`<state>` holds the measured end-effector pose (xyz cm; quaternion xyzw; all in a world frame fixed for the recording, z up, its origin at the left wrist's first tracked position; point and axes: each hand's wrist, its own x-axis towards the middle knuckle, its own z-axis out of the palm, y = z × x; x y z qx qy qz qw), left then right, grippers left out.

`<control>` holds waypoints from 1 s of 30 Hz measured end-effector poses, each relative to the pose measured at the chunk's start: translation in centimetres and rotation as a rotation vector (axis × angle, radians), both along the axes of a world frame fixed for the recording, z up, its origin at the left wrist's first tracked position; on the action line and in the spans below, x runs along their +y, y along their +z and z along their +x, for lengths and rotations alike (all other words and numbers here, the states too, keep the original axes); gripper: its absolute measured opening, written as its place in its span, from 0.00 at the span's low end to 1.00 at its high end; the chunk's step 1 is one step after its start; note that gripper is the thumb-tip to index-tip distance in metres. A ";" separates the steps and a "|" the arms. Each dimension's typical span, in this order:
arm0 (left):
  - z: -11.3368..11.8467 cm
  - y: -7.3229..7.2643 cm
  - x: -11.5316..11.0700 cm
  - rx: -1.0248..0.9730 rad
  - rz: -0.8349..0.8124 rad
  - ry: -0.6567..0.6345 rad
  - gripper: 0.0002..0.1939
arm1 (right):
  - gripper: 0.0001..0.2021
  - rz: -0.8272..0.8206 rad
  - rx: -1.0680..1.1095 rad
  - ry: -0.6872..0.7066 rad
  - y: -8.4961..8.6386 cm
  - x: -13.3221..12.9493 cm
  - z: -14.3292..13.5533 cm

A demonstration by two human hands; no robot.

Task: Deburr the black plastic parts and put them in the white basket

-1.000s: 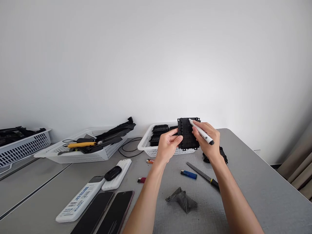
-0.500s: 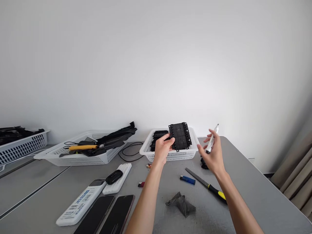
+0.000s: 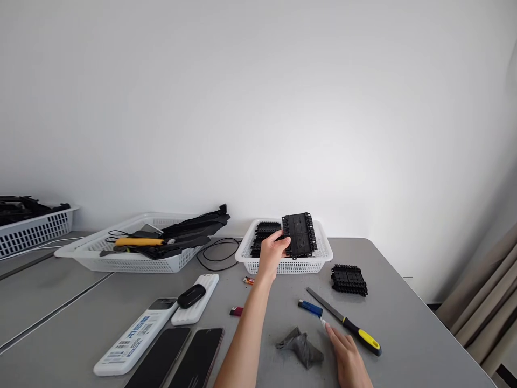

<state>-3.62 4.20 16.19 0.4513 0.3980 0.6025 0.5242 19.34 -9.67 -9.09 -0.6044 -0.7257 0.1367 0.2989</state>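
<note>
My left hand (image 3: 273,253) grips the left edge of a black ridged plastic part (image 3: 299,235), raised in front of a white basket (image 3: 287,265) that holds more such parts. Low over the table, my right hand (image 3: 346,357) is closed around a white marker (image 3: 322,321); only the marker's tip end shows beyond the fingers, close to a blue lighter (image 3: 310,307). A grey crumpled cloth (image 3: 301,347) lies left of my right hand. Just to the right is a file with a black and yellow handle (image 3: 361,338).
Another black part (image 3: 349,279) rests right of the basket. Toward the left are a white basket of black items (image 3: 133,264), a black cable (image 3: 216,258), white power banks (image 3: 131,339) and two phones (image 3: 196,358). A red lighter (image 3: 236,311) lies by my left forearm.
My right hand has come down with the marker from beside the basket to the table near the blue lighter, uncovering the black part at right. My left hand still holds its part, slightly lower in view.
</note>
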 end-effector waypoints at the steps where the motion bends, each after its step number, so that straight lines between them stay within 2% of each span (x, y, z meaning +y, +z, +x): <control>1: 0.2 -0.1 0.0 0.004 -0.008 -0.012 0.30 | 0.31 0.030 -0.008 -0.021 -1.2 0.1 0.5; 3: 1.0 -0.4 0.1 0.031 -0.033 -0.056 0.27 | 0.29 0.043 -0.006 -0.011 -3.1 0.2 1.5; 5: 2.2 -0.8 0.1 0.081 -0.055 -0.103 0.26 | 0.25 -0.012 0.009 0.002 -3.8 0.0 2.5; 7: 3.5 -1.4 0.0 0.129 -0.021 -0.092 0.24 | 0.22 -0.062 0.058 -0.024 -2.9 -0.3 2.9; 8: 4.1 -1.6 -0.1 0.159 0.012 -0.087 0.23 | 0.21 -0.066 0.107 -0.051 -1.6 -0.4 3.0; 10: 5.1 -2.2 -0.5 0.213 0.084 -0.156 0.20 | 0.23 -0.006 0.281 -0.159 2.3 -0.3 2.9; 12: 5.8 -2.6 -1.1 0.277 0.144 -0.257 0.19 | 0.27 0.010 0.498 -0.248 7.7 0.6 3.1; 15: 6.2 -2.9 -1.7 0.396 0.200 -0.318 0.19 | 0.33 0.012 0.766 -0.180 15.8 3.6 3.7; 17: 6.0 -2.8 -1.8 0.447 0.221 -0.324 0.19 | 0.33 -0.082 0.810 -0.087 19.6 6.0 3.9; 19: 5.4 -2.4 -1.4 0.465 0.221 -0.319 0.20 | 0.29 -0.130 0.771 -0.058 21.7 8.3 3.7; 22: 3.5 -1.0 0.4 0.508 0.236 -0.293 0.20 | 0.21 -0.262 0.741 0.046 22.9 11.6 2.7; 24: 2.1 0.0 2.5 0.578 0.258 -0.287 0.20 | 0.21 -0.347 0.769 0.136 23.1 14.0 1.7; 27: 0.1 1.3 6.8 0.592 0.206 -0.237 0.26 | 0.24 -0.288 0.826 0.131 23.5 18.8 0.2; 30: -1.0 2.0 12.0 0.615 0.182 -0.068 0.30 | 0.25 -0.232 0.838 0.081 23.8 24.7 -1.3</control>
